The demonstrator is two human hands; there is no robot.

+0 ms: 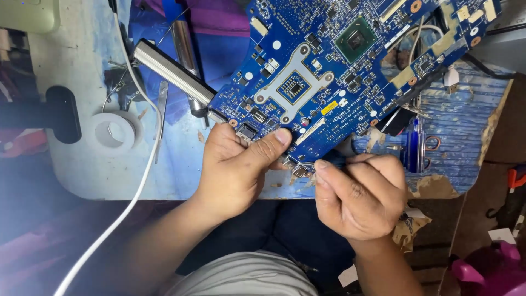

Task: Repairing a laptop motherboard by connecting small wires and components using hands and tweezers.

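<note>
Blue circuit board held tilted above the bench, its near edge toward the person. Left hand, grip clenched on the board's lower edge, thumb pressed flat on top. Right hand, grip pinched around a small dark tool at the same edge. A roll of white tape and a white cable lie to the left; a finned metal heatsink sits beside the board.

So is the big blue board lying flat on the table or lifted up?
Lifted at its near edge: the left hand grips the blue circuit board, thumb on top. Its far end cannot be told.
</note>
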